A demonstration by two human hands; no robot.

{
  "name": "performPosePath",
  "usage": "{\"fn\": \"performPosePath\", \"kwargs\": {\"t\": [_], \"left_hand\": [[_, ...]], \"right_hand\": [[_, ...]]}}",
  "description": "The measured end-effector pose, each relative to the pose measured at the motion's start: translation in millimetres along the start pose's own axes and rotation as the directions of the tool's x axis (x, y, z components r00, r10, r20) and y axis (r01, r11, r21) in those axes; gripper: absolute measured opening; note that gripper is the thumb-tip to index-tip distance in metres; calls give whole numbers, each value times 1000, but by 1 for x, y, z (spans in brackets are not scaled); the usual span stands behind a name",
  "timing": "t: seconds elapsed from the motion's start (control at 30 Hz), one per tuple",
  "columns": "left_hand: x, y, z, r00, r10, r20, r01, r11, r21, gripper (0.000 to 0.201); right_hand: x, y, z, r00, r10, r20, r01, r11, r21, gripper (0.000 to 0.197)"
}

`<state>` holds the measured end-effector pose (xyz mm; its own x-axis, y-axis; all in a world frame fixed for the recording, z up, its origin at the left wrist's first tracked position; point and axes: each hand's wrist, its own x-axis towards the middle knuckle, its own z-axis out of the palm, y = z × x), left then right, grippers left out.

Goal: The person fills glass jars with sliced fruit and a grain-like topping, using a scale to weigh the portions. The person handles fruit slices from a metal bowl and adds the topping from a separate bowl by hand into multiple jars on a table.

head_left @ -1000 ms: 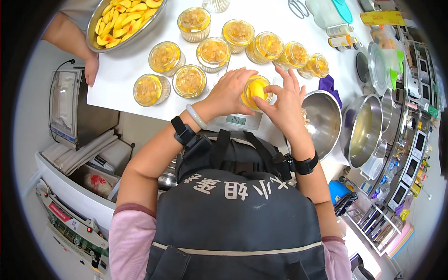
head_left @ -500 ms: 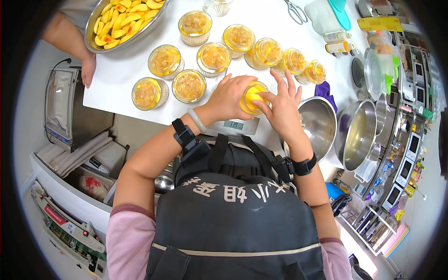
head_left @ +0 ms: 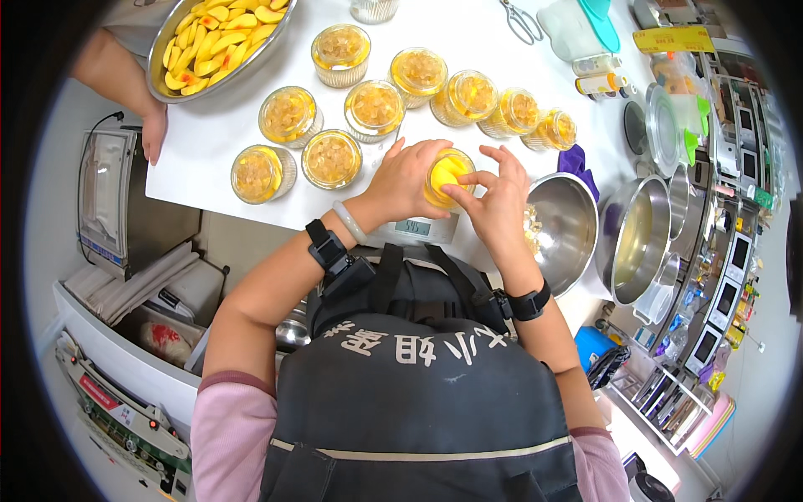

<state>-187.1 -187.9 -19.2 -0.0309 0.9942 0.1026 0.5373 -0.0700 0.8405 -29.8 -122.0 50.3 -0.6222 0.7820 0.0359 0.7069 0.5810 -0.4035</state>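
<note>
A glass jar (head_left: pixel 433 194) with yellow peach slices (head_left: pixel 448 169) inside stands at the kitchen scale (head_left: pixel 416 229), near the table's front edge. My left hand (head_left: pixel 406 181) is wrapped around the jar's left side and steadies it. Over the jar's mouth, the thumb and index finger of my right hand (head_left: pixel 498 197) close on a peach slice at the right of the opening; its other fingers are raised. The scale's display faces me. Just beyond are several jars (head_left: pixel 332 159) filled with peach and topped with amber, translucent lumps.
A steel bowl of peach slices (head_left: pixel 219 43) stands at the far left, beside another person's hand (head_left: pixel 154 134). Right of my hand is a steel bowl (head_left: pixel 577 226) with pale pieces; beyond it sits a basin of liquid (head_left: pixel 640 243). Scissors (head_left: pixel 522 23) and a purple cloth (head_left: pixel 575 167) lie on the table.
My right hand's fingers have drawn in from a more spread pose over the jar. The left hand still holds the jar. The scale's reading has changed, and the view has shifted slightly.
</note>
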Motion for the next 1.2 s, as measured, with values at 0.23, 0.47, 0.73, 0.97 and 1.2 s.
{"fn": "performPosePath", "kwargs": {"t": [0.23, 0.47, 0.73, 0.97, 1.2], "left_hand": [[1, 1, 2, 999, 12, -37, -11, 1000, 24, 90], [0, -2, 2, 999, 22, -36, -21, 999, 32, 89], [-4, -2, 3, 998, 26, -62, -21, 997, 69, 90], [2, 19, -3, 995, 66, -75, -62, 996, 61, 88], [-20, 61, -42, 983, -164, -85, 126, 932, -340, 86]], "right_hand": [[0, -16, 3, 998, -54, -13, 54, 998, -15, 18], [12, 4, 10, 995, -69, 77, 59, 991, 124, 14], [11, 1, 0, 996, -72, 47, 72, 997, 8, 19], [9, 11, -7, 997, -24, -79, 23, 1000, -20, 34], [9, 6, -42, 999, -51, -8, 48, 860, 507, 30]]}}
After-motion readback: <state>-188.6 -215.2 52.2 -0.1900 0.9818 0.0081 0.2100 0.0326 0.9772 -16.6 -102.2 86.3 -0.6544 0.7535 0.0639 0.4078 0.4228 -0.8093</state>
